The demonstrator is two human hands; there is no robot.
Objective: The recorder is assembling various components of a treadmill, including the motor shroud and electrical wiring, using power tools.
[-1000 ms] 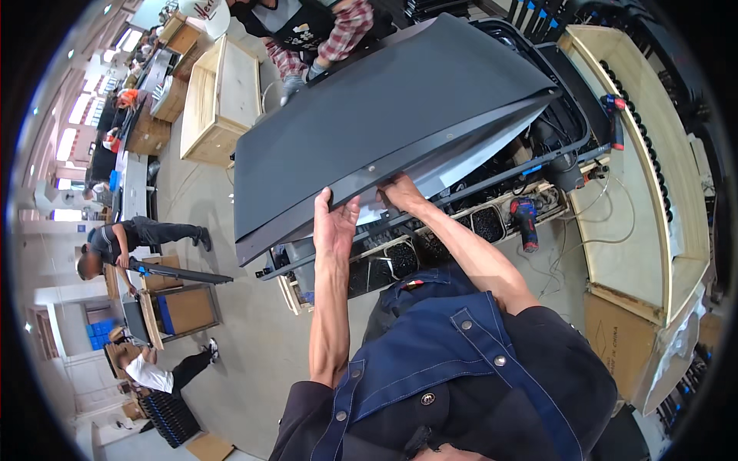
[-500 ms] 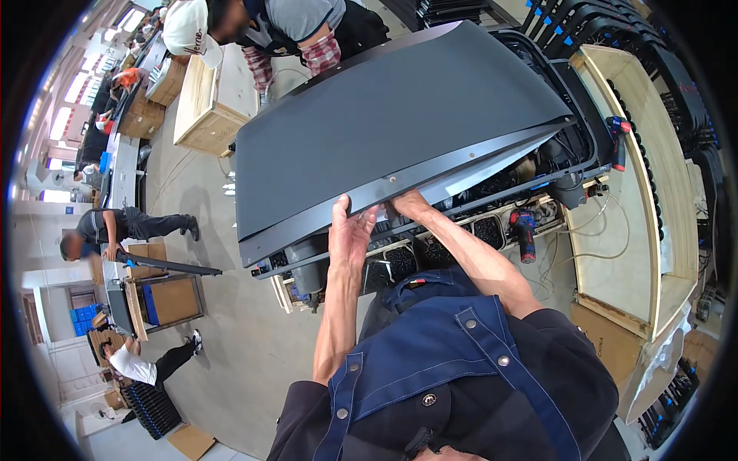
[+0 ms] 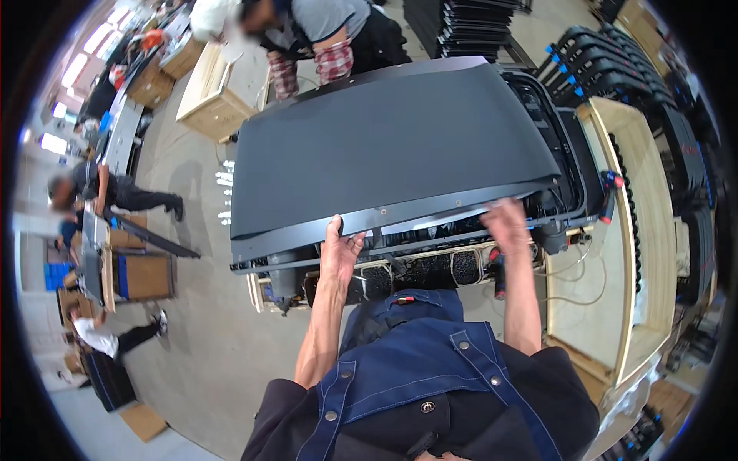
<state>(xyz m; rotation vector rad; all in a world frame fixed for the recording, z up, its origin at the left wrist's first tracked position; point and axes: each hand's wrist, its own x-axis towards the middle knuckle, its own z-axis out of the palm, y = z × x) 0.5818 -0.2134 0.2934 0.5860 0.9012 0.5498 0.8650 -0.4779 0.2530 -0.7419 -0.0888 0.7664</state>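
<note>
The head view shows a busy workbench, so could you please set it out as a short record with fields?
Left hand: thumb at the near lip of the large, dark-grey, gently curved panel; grip unclear
Right hand: blurred, by the panel's near edge towards its right end; contact unclear
Panel: lies over black framework
Co-worker: red-and-white plaid sleeve at the far side; hands hidden
Right side: long pale wooden box, red-and-dark power tool beside its rim

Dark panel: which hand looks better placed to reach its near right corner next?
Probably the right hand: though blurred, it is nearer that corner, while the left hand is at the dark panel's front edge, farther left.
</note>
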